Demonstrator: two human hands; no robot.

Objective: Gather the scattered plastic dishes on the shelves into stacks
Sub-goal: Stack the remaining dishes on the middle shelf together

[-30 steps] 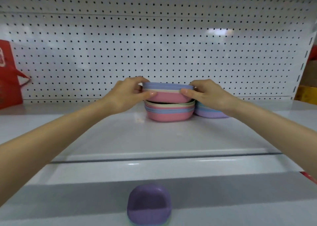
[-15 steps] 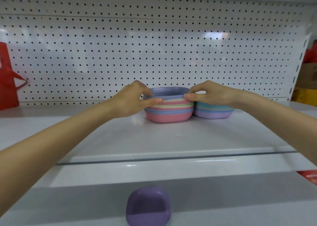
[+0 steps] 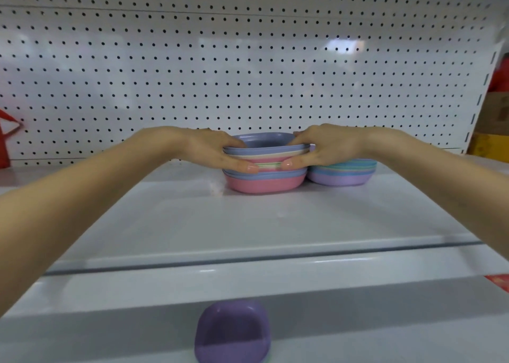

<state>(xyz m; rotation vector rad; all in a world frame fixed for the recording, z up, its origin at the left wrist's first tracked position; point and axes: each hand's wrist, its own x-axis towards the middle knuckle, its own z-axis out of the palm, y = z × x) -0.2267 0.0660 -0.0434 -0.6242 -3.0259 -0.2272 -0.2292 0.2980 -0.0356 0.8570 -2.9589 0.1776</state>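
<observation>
Pink at the bottom and blue on top, one stack of dishes (image 3: 264, 182) sits far back on the white shelf (image 3: 248, 224). A second stack (image 3: 341, 173) sits just right of it. One purple dish (image 3: 232, 335) lies alone, below and in front of it. The left hand (image 3: 209, 150) and right hand (image 3: 327, 147) pinch its top dishes from each side, thumbs in front. Bare shelf stretches in front of it.

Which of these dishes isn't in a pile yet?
The lone purple dish on the lower shelf. All others sit in the pink-bottomed stack or the lilac-bottomed stack on the upper shelf.
</observation>
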